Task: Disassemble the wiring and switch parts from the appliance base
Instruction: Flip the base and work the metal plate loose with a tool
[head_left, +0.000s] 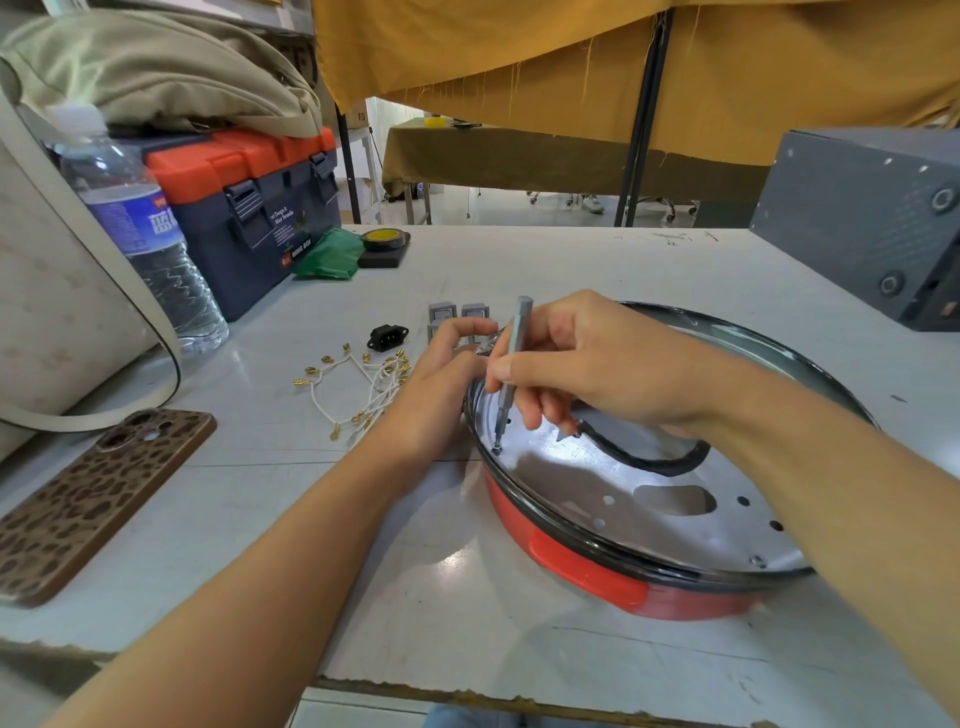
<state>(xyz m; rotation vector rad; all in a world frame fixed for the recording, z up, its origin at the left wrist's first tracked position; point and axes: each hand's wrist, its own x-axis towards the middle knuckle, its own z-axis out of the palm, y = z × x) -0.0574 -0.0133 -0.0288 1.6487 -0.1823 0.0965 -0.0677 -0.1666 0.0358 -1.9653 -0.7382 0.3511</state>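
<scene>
The round red appliance base (582, 566) lies on the table with its silver metal plate (670, 535) facing up. My right hand (587, 358) holds a grey screwdriver (511, 364) upright, its tip on a screw (497, 450) near the plate's left rim. My left hand (441, 379) grips the base's left rim and steadies it. To the left lie white wires with gold terminals (358, 389), a black power socket (387, 336) and grey switches (457, 313), partly hidden behind my left hand.
A phone in a spotted case (98, 499) lies at the left. A water bottle (140, 228), an orange-lidded toolbox (249, 208), a green cloth (327, 254) and a tape roll (383, 240) stand at the back left. A grey metal box (872, 218) sits at the back right.
</scene>
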